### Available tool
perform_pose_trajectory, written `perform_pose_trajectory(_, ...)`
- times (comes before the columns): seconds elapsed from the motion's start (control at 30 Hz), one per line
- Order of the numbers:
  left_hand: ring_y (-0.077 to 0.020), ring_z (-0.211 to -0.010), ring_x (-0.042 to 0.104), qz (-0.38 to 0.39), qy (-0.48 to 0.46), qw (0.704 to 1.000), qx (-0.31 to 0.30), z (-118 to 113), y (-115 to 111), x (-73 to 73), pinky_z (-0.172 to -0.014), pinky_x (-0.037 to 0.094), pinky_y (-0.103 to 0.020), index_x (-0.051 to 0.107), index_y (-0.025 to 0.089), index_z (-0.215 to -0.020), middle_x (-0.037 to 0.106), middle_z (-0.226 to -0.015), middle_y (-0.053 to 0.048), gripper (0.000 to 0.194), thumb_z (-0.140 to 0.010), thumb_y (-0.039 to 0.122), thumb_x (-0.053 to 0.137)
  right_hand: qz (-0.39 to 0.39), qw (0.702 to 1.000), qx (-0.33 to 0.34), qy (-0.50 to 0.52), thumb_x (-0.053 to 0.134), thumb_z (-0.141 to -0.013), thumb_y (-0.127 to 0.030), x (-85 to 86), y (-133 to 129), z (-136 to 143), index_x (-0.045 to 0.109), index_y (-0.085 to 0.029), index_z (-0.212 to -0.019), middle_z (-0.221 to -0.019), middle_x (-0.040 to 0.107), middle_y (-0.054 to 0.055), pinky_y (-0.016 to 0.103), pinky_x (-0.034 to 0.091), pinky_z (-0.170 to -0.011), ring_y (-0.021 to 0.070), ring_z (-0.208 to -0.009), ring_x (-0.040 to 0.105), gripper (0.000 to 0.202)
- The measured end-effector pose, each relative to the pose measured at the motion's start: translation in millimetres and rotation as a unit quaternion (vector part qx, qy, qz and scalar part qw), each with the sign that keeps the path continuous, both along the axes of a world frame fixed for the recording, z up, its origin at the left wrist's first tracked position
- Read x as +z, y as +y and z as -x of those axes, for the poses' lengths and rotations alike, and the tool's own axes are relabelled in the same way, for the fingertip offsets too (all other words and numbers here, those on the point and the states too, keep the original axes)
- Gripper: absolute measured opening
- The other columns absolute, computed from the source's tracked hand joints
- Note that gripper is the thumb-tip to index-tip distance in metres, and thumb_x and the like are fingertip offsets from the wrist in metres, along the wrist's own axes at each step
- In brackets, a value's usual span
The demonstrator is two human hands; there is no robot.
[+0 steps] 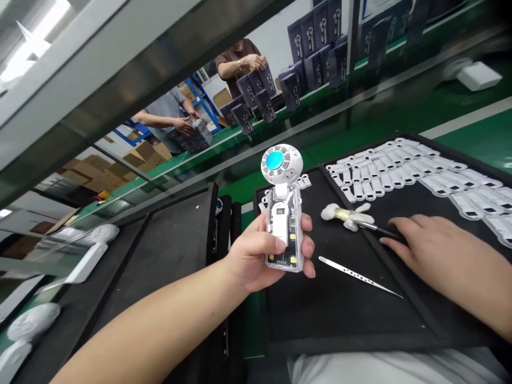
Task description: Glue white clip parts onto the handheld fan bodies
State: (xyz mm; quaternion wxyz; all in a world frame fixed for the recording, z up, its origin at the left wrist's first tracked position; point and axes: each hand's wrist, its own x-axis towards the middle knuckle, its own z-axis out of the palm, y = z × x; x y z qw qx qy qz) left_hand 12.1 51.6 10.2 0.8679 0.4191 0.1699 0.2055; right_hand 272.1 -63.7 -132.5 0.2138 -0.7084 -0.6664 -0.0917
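Upright in my left hand [256, 250] is a small handheld fan [282, 226] with a clear body, a round white head and a blue disc at its centre. My left thumb rests on the white strip of its front, below a small display. My right hand [436, 250] closes on the black handle of a slim metal-shafted tool [386, 232], low over the black tray. The tool's tip meets a crumpled white and yellowish piece [348, 216], and I cannot make out its kind. Between my hands lies a silver perforated strip, tapering to a point [360, 276].
White covers with dark windows [384, 173] lie in rows in the black tray [312, 320]. Another black tray [172, 240] stands left, with white fans [90, 256] beyond. Across the green bench, two people [236, 66] handle dark boxes [316, 32]. A metal beam [120, 69] crosses overhead.
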Motion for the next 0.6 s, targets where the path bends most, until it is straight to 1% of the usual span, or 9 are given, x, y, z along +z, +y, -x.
perform_pose_trajectory(0.07,-0.0195,-0.073,0.067,-0.020,0.004,1.000,-0.008,1.5,0.9,-3.0,-0.063,0.058,-0.032,0.066,0.014,-0.103,0.065,-0.087,-0.007,0.036,-0.068,0.012,0.064,-0.010,0.999,0.018,-0.048,0.049,-0.098,-0.031,6.5,-0.4,20.6,0.062,-0.011,-0.112,-0.101,0.064,0.020,0.043,0.043,-0.072,0.0350,-0.090,0.059,0.028)
perform_pose_trajectory(0.1,-0.0202,-0.074,0.068,-0.029,0.008,0.999,-0.010,2.0,0.8,-4.4,-0.064,0.059,-0.033,0.066,0.014,-0.103,0.065,-0.085,-0.007,0.035,-0.068,0.011,0.064,-0.009,0.998,0.041,-0.055,0.052,-0.097,-0.030,7.7,-1.2,34.8,0.063,-0.010,-0.114,-0.103,0.064,0.019,0.043,0.044,-0.073,0.0337,-0.090,0.058,0.028)
perform_pose_trajectory(0.17,-0.0211,-0.073,0.069,-0.041,0.014,0.999,-0.013,2.6,-0.2,-6.5,-0.065,0.058,-0.035,0.066,0.015,-0.101,0.066,-0.083,-0.006,0.034,-0.068,0.011,0.063,0.016,0.994,0.099,-0.044,0.059,-0.093,-0.025,5.8,-3.6,65.2,0.067,-0.013,-0.109,-0.094,0.065,0.013,0.040,0.045,-0.071,0.0293,-0.084,0.059,0.021)
perform_pose_trajectory(0.23,-0.0211,-0.071,0.068,-0.046,0.021,0.999,-0.012,2.7,-2.2,-7.5,-0.064,0.058,-0.035,0.065,0.015,-0.100,0.066,-0.082,-0.005,0.035,-0.066,0.010,0.062,0.064,0.989,0.127,-0.040,0.061,-0.088,-0.015,0.5,-5.9,89.8,0.070,-0.016,-0.101,-0.082,0.064,0.009,0.038,0.045,-0.067,0.0265,-0.076,0.059,0.015)
perform_pose_trajectory(0.3,-0.0205,-0.068,0.067,-0.046,0.031,0.998,-0.004,2.2,-4.5,-7.2,-0.061,0.057,-0.034,0.064,0.016,-0.100,0.066,-0.082,-0.005,0.038,-0.063,0.009,0.062,0.101,0.986,0.131,-0.025,0.059,-0.083,-0.003,-3.5,-7.0,103.0,0.071,-0.016,-0.101,-0.083,0.064,0.008,0.038,0.046,-0.068,0.0257,-0.076,0.060,0.025)
perform_pose_trajectory(0.37,-0.0189,-0.066,0.065,-0.042,0.034,0.998,0.014,1.4,-6.5,-5.3,-0.058,0.056,-0.033,0.062,0.016,-0.098,0.065,-0.084,-0.005,0.038,-0.061,0.008,0.062,0.140,0.980,0.138,0.014,0.054,-0.078,0.006,-2.8,-6.1,105.6,0.070,-0.017,-0.103,-0.089,0.065,0.008,0.038,0.048,-0.073,0.0253,-0.081,0.062,0.038)
perform_pose_trajectory(0.43,-0.0174,-0.065,0.063,-0.033,0.032,0.998,0.039,0.2,-7.7,-2.6,-0.055,0.055,-0.031,0.061,0.015,-0.096,0.064,-0.087,-0.005,0.037,-0.060,0.009,0.062,0.180,0.971,0.143,0.063,0.048,-0.078,0.009,3.3,-3.2,101.8,0.069,-0.017,-0.100,-0.091,0.065,0.008,0.036,0.049,-0.076,0.0242,-0.085,0.064,0.040)
perform_pose_trajectory(0.53,-0.0168,-0.068,0.061,-0.026,0.041,0.996,0.073,-2.1,-7.8,0.3,-0.054,0.055,-0.031,0.058,0.017,-0.096,0.062,-0.091,-0.004,0.039,-0.057,0.010,0.062,0.200,0.962,0.136,0.128,0.039,-0.090,0.002,19.5,2.9,89.8,0.064,-0.017,-0.096,-0.092,0.063,0.008,0.033,0.049,-0.073,0.0217,-0.082,0.065,0.033)
perform_pose_trajectory(0.6,-0.0170,-0.068,0.061,-0.048,0.073,0.992,0.091,-3.9,-7.9,-0.1,-0.054,0.056,-0.032,0.055,0.018,-0.095,0.061,-0.091,-0.002,0.042,-0.054,0.010,0.062,0.164,0.963,0.121,0.176,0.036,-0.097,-0.008,34.4,5.7,78.7,0.061,-0.018,-0.099,-0.095,0.063,0.008,0.033,0.049,-0.069,0.0208,-0.079,0.066,0.027)
